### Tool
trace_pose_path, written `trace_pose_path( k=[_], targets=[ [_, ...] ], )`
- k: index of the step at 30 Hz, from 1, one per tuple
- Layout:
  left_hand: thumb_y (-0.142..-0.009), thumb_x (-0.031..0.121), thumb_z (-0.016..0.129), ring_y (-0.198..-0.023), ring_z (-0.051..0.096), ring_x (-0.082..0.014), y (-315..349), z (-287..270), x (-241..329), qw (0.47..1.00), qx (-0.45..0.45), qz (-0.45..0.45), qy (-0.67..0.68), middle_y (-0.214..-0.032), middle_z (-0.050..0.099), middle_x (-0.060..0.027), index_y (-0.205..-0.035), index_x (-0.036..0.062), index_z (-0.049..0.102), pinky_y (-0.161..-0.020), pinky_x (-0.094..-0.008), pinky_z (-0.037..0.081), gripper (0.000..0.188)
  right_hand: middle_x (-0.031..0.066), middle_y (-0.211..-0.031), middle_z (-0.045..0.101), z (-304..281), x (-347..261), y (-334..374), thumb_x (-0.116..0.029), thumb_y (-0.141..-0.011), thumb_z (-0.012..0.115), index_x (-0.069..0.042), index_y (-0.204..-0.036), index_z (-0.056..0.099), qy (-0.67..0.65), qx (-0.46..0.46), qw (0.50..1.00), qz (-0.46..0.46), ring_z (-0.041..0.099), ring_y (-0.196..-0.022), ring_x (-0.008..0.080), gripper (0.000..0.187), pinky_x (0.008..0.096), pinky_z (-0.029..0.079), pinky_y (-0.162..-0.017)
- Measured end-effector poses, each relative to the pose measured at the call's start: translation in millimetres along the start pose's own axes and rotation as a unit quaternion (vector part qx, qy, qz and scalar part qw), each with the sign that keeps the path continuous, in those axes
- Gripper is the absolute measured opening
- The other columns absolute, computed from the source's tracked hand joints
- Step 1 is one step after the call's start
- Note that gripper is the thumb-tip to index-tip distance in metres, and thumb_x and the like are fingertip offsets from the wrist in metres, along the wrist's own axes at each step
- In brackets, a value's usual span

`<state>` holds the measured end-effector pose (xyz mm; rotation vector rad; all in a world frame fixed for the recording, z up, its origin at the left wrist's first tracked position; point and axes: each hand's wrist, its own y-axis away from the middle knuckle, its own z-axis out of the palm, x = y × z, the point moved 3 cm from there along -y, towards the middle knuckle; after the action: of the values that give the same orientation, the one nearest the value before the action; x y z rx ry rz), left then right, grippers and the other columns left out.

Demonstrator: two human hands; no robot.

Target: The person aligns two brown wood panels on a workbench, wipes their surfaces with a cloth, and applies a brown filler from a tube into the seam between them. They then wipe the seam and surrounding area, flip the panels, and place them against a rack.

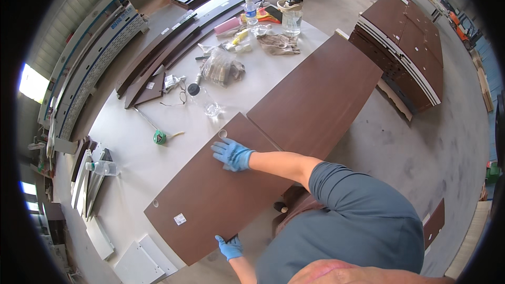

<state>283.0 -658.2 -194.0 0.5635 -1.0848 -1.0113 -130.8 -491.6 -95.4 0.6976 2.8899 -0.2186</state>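
Note:
A dark brown flat panel lies on the pale worktable. Two round cup holes run along its far edge, and a white sticker is on its face. My right hand, in a blue glove, rests flat on the panel near one hole, fingers stretched out. At the near edge, my left hand, also gloved in blue, grips the panel; some of its fingers are hidden. Butting against the far right end is a second brown panel.
Beyond the panel stand a clear bottle with a black cap, a green tape measure, a plastic bag, rags and a water container. Brown panels are stacked at right. White pieces lie lower left.

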Motion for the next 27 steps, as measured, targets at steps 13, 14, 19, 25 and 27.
trace_pose_path(
  k=[13,14,19,25,27],
  targets=[
    [-0.108,0.059,0.057,-0.155,0.038,-0.0333,27.2,-72.9,37.7,0.992,-0.051,-0.102,0.048,-0.171,0.043,-0.0103,-0.164,0.0062,0.044,-0.131,-0.0521,0.026,0.078,0.03,-0.157,0.052,32.8,-87.8,-59.6,-0.065,-0.096,0.063,-0.002,-0.144,0.058,0.005,-0.093,0.988,0.123,0.046,-0.15,0.0413,0.079,0.0521,0.028,-0.128],
    [-0.108,0.061,0.056,-0.155,0.037,-0.0337,30.1,-74.5,37.2,0.994,-0.044,-0.095,0.028,-0.171,0.043,-0.0105,-0.165,0.0057,0.043,-0.131,-0.0522,0.026,0.08,0.0296,-0.154,0.054,29.1,-94.3,-62.2,-0.065,-0.096,0.063,-0.001,-0.143,0.059,0.013,-0.078,0.986,0.144,0.049,-0.147,0.0406,0.079,0.0509,0.031,-0.125],
    [-0.106,0.065,0.056,-0.154,0.038,-0.0397,52.9,-61.2,45.4,0.985,-0.044,-0.083,-0.145,-0.171,0.04,-0.0188,-0.167,0.0007,0.036,-0.13,-0.0564,0.027,0.09,0.0202,-0.119,0.076,20.0,-107.0,-84.4,-0.068,-0.096,0.064,-0.004,-0.119,0.078,-0.035,-0.193,0.948,0.251,0.073,-0.112,0.0354,0.069,0.0469,0.052,-0.096],
    [-0.106,0.064,0.058,-0.152,0.042,-0.0381,71.1,-50.3,57.8,0.98,-0.105,-0.143,-0.095,-0.17,0.042,-0.0168,-0.163,0.0027,0.042,-0.129,-0.0576,0.029,0.085,0.0165,-0.104,0.08,2.1,-96.7,-97.2,-0.073,-0.099,0.052,-0.006,-0.104,0.084,-0.009,-0.186,0.956,0.228,0.077,-0.101,0.0335,0.074,0.048,0.055,-0.086],
    [-0.106,0.063,0.059,-0.151,0.044,-0.0353,62.8,-63.3,59.7,0.985,-0.081,-0.131,-0.082,-0.169,0.044,-0.0144,-0.158,0.0047,0.046,-0.129,-0.0566,0.03,0.08,0.0205,-0.105,0.08,-6.2,-95.9,-96.6,-0.074,-0.101,0.05,-0.004,-0.102,0.084,-0.07,-0.192,0.955,0.217,0.077,-0.102,0.0379,0.077,0.0516,0.058,-0.087]
  ],
)
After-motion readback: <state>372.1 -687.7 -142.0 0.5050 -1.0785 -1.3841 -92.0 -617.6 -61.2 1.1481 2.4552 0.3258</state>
